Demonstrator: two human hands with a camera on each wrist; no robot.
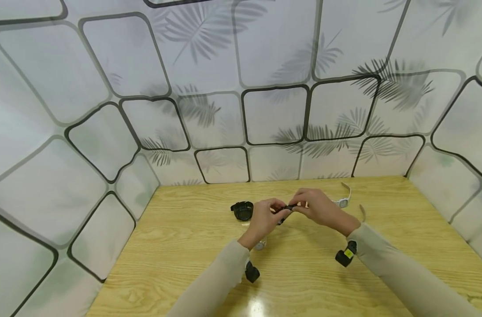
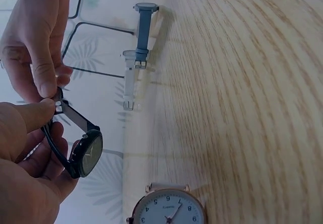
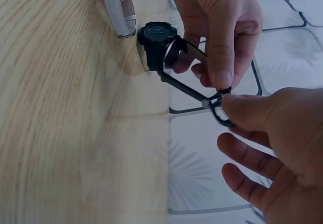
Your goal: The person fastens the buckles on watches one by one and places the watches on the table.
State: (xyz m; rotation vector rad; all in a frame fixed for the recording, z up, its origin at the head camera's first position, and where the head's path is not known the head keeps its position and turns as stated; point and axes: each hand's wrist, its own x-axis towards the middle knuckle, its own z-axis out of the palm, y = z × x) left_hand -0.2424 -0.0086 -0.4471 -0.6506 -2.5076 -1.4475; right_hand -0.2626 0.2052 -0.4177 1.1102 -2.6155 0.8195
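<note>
A black wristwatch (image 2: 91, 152) with a dark round dial is held up off the table between both hands, its strap bent into a loop. My left hand (image 1: 262, 216) pinches the strap near the buckle, its other fingers under the band in the left wrist view. My right hand (image 1: 319, 207) pinches the strap end at the metal buckle (image 2: 58, 107), thumb close to the left thumb. In the right wrist view the fingertips partly hide the strap end (image 3: 222, 118). I cannot tell whether the strap is fastened.
A black digital watch (image 1: 242, 212) lies left of the hands. A pale-strapped watch with a rose-gold rim (image 2: 169, 209) lies nearer. Toward the right are a white watch (image 1: 342, 203) and a blue-grey-strapped watch (image 2: 144, 30). Patterned fabric walls (image 1: 276, 114) edge the wooden table (image 1: 177, 233).
</note>
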